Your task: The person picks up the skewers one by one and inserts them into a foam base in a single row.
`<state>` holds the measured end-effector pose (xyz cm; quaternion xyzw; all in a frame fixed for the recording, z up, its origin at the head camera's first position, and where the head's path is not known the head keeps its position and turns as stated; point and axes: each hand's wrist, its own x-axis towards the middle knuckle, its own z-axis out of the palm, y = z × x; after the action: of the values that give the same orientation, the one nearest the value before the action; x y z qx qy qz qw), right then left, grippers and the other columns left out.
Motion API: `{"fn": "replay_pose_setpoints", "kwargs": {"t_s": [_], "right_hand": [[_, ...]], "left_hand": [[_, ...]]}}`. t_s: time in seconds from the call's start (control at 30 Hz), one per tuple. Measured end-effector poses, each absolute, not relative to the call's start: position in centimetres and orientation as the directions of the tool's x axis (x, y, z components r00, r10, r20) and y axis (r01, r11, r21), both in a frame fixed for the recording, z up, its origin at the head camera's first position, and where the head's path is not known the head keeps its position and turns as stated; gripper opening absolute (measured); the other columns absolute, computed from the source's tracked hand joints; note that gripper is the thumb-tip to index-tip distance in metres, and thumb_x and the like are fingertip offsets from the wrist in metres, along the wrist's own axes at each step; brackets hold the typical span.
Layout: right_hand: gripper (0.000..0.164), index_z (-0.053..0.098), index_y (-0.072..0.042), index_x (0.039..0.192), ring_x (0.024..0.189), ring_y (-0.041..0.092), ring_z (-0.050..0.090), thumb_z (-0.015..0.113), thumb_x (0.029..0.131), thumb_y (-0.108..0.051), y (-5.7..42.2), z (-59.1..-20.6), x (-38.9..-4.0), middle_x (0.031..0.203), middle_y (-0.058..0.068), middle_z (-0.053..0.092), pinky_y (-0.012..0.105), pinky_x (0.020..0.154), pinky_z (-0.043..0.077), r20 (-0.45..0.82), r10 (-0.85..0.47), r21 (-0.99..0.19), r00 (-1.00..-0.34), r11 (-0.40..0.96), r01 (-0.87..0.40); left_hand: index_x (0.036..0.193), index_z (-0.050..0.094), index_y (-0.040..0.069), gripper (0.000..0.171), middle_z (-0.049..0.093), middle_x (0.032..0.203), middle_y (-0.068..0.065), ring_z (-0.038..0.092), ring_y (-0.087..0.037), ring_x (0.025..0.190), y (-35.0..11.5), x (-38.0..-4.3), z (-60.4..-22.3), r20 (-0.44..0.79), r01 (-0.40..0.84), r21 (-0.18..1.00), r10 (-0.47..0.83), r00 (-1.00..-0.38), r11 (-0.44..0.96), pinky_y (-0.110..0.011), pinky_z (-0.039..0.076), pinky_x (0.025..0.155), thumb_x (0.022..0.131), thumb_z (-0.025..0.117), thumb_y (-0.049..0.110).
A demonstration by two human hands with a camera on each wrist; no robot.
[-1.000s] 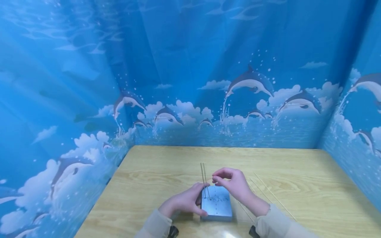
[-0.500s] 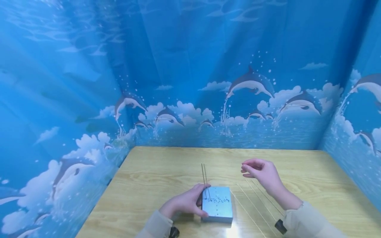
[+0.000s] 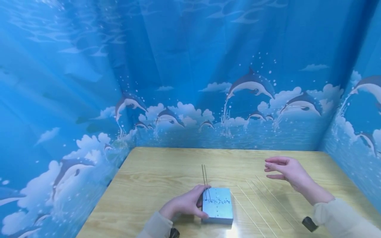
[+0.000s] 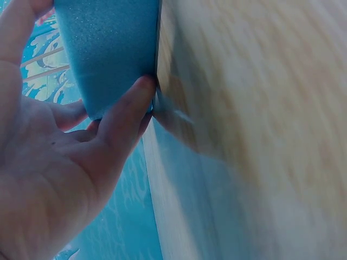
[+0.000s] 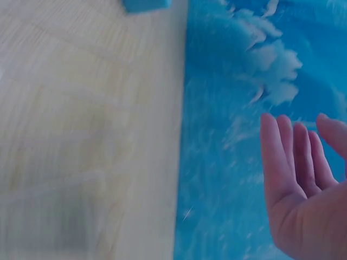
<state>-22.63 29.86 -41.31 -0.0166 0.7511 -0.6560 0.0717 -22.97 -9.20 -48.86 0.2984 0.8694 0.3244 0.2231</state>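
A light blue foam block [image 3: 218, 213] sits on the table, its top dotted with small dark holes. Two thin sticks [image 3: 203, 178] stand nearly upright in its left part. My left hand [image 3: 185, 202] grips the block's left side, the thumb low at the near corner and the fingers round the far one. In the left wrist view the thumb [image 4: 127, 105] presses against the foam block [image 4: 114, 49]. My right hand [image 3: 293, 173] is raised over the right side of the table, fingers extended and holding nothing. In the right wrist view its fingers [image 5: 274, 151] are spread from the thumb.
Several thin pale sticks [image 3: 260, 208] lie slanted on the wooden table [image 3: 160, 162], between the foam block and my right arm. A blue curtain [image 3: 184, 66] printed with dolphins closes off the back and sides.
My right hand has moved from above the foam block away to the right, and its fingers have opened out. My left hand and the two standing sticks stay in place.
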Motion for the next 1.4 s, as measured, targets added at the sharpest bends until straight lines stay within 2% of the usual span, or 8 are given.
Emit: {"fn": "replay_pose_setpoints", "kwargs": {"t_s": [0.13, 0.23, 0.43, 0.63, 0.97, 1.23, 1.4], "right_hand": [[0.021, 0.067, -0.008, 0.117, 0.092, 0.011, 0.07, 0.06, 0.097, -0.009, 32.0, -42.6, -22.9, 0.099, -0.008, 0.071, 0.036, 0.085, 0.061, -0.152, -0.202, -0.987, -0.968, 0.076, 0.139], [0.019, 0.069, -0.013, 0.113, 0.093, 0.012, 0.07, 0.059, 0.097, -0.009, 33.3, -43.5, -22.9, 0.099, -0.006, 0.071, 0.036, 0.086, 0.061, -0.203, -0.241, -0.979, -0.949, 0.063, 0.194], [0.026, 0.067, -0.001, 0.119, 0.093, 0.016, 0.071, 0.061, 0.097, -0.013, 35.2, -45.1, -23.1, 0.101, -0.001, 0.073, 0.036, 0.085, 0.061, -0.315, -0.251, -0.949, -0.915, 0.105, 0.298], [0.025, 0.067, 0.001, 0.114, 0.081, 0.017, 0.073, 0.065, 0.094, -0.014, 35.8, -46.3, -23.2, 0.096, 0.006, 0.075, 0.034, 0.077, 0.063, -0.422, -0.244, -0.906, -0.873, 0.155, 0.395], [0.027, 0.063, 0.006, 0.109, 0.071, 0.013, 0.072, 0.066, 0.092, -0.014, 35.7, -47.7, -23.4, 0.084, 0.005, 0.075, 0.033, 0.069, 0.063, -0.474, -0.177, -0.858, -0.863, 0.316, 0.406], [0.019, 0.068, 0.002, 0.102, 0.064, 0.009, 0.07, 0.069, 0.09, -0.013, 35.3, -48.4, -23.4, 0.076, 0.001, 0.074, 0.026, 0.062, 0.062, -0.488, -0.161, -0.829, -0.858, 0.394, 0.397], [0.021, 0.068, 0.002, 0.098, 0.057, 0.005, 0.065, 0.072, 0.087, -0.014, 34.6, -48.5, -23.3, 0.069, 0.001, 0.071, 0.021, 0.056, 0.059, -0.482, -0.128, -0.813, -0.867, 0.435, 0.387]], "left_hand": [[0.152, 0.03, 0.018, 0.102, 0.043, 0.145, 0.0, 0.042, -0.017, 0.136, -9.2, -22.9, -48.9, -0.193, 0.375, 0.697, 0.664, -0.722, 0.611, -0.04, 0.033, 0.121, 0.07, 0.087, 0.037], [0.153, 0.03, 0.018, 0.102, 0.043, 0.146, 0.0, 0.042, -0.017, 0.137, -9.3, -22.9, -49.0, -0.195, 0.376, 0.696, 0.665, -0.721, 0.612, -0.04, 0.033, 0.121, 0.07, 0.087, 0.037], [0.152, 0.03, 0.02, 0.101, 0.043, 0.145, 0.001, 0.041, -0.016, 0.136, -9.3, -22.9, -49.1, -0.197, 0.37, 0.699, 0.662, -0.723, 0.612, -0.04, 0.033, 0.121, 0.07, 0.087, 0.037], [0.152, 0.031, 0.02, 0.101, 0.043, 0.146, 0.001, 0.042, -0.015, 0.136, -9.3, -22.9, -49.1, -0.179, 0.379, 0.706, 0.669, -0.721, 0.598, -0.039, 0.033, 0.121, 0.07, 0.087, 0.036], [0.151, 0.031, 0.02, 0.1, 0.043, 0.145, 0.002, 0.042, -0.014, 0.135, -9.2, -22.9, -48.8, -0.178, 0.392, 0.694, 0.672, -0.719, 0.604, -0.038, 0.033, 0.12, 0.07, 0.087, 0.037], [0.152, 0.03, 0.02, 0.101, 0.043, 0.146, 0.001, 0.041, -0.017, 0.137, -9.2, -23.0, -48.8, -0.191, 0.379, 0.696, 0.665, -0.722, 0.611, -0.039, 0.032, 0.121, 0.07, 0.086, 0.037], [0.152, 0.03, 0.019, 0.102, 0.042, 0.146, 0.001, 0.042, -0.017, 0.137, -9.2, -23.0, -48.9, -0.186, 0.381, 0.702, 0.671, -0.718, 0.602, -0.039, 0.033, 0.121, 0.07, 0.087, 0.036]]}}
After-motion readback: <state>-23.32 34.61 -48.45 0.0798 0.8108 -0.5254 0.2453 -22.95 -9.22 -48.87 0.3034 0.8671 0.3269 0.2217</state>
